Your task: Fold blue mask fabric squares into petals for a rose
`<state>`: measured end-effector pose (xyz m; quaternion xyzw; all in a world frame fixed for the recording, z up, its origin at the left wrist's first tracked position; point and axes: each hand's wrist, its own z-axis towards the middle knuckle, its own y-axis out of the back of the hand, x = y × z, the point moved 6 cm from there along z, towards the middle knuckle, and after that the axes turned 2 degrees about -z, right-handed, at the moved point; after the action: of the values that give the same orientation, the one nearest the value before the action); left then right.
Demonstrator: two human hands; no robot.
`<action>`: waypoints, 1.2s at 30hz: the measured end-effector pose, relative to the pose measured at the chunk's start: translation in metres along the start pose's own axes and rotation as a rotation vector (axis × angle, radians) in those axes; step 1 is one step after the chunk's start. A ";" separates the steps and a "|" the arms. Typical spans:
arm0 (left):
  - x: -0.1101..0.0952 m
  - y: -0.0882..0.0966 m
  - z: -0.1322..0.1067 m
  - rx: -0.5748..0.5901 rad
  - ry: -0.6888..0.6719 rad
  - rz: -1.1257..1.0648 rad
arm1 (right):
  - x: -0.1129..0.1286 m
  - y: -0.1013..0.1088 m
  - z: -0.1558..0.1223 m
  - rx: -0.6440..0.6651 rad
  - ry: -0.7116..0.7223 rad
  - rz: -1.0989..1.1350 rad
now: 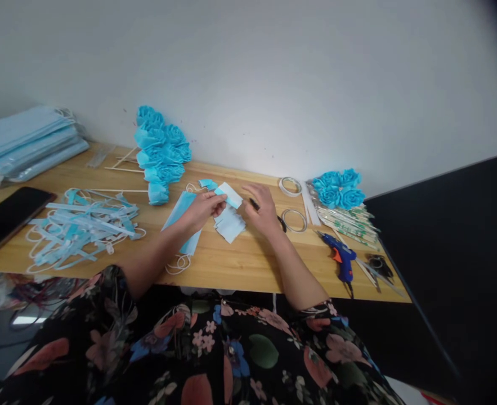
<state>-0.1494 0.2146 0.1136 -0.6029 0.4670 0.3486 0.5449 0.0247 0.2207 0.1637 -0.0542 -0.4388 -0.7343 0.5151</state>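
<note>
Over the middle of the worktop (248, 267), between its front and back edges, the left hand (202, 209) pinches a pale blue piece (233, 196) above similar pieces (230, 226). Just beside, the right hand (265, 210) curves its fingers; whether it grips the dark object (254, 204) there, I cannot tell.

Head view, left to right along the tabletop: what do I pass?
Black phone, tangled strips and loops, left flower cluster, left hand, pale blue piece, right hand, white tape roll, blue glue gun.
</note>
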 end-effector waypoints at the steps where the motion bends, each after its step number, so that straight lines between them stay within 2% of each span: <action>1: 0.000 0.000 0.000 -0.002 0.015 -0.020 | 0.004 -0.002 0.000 0.021 0.076 -0.053; 4: -0.002 -0.003 -0.002 0.010 0.034 -0.045 | 0.009 -0.008 -0.003 0.071 0.188 -0.132; 10: -0.001 -0.005 -0.003 0.028 0.029 -0.059 | 0.007 -0.016 -0.005 0.098 0.242 -0.135; 12: -0.001 -0.004 -0.002 0.017 0.020 -0.074 | 0.005 -0.014 -0.005 0.064 0.212 -0.107; 16: -0.002 0.000 0.000 0.019 -0.032 -0.132 | 0.004 0.001 -0.004 -0.085 0.098 -0.021; 18: -0.004 -0.001 0.000 0.041 -0.064 -0.182 | 0.004 0.005 -0.004 -0.109 0.043 0.034; 22: -0.006 -0.005 -0.002 0.097 -0.086 -0.181 | -0.005 -0.003 -0.007 -0.023 -0.163 0.203; 26: -0.005 -0.005 -0.003 0.047 -0.058 0.028 | -0.016 -0.018 -0.012 0.038 -0.328 0.356; 30: -0.006 -0.006 -0.004 -0.009 -0.020 0.182 | -0.018 -0.019 -0.013 -0.014 -0.343 0.309; 36: -0.009 -0.006 -0.007 -0.027 0.014 0.061 | -0.009 -0.007 -0.008 -0.037 -0.226 0.224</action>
<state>-0.1469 0.2088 0.1248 -0.5981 0.4843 0.3673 0.5223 0.0258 0.2220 0.1502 -0.1947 -0.4715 -0.6695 0.5400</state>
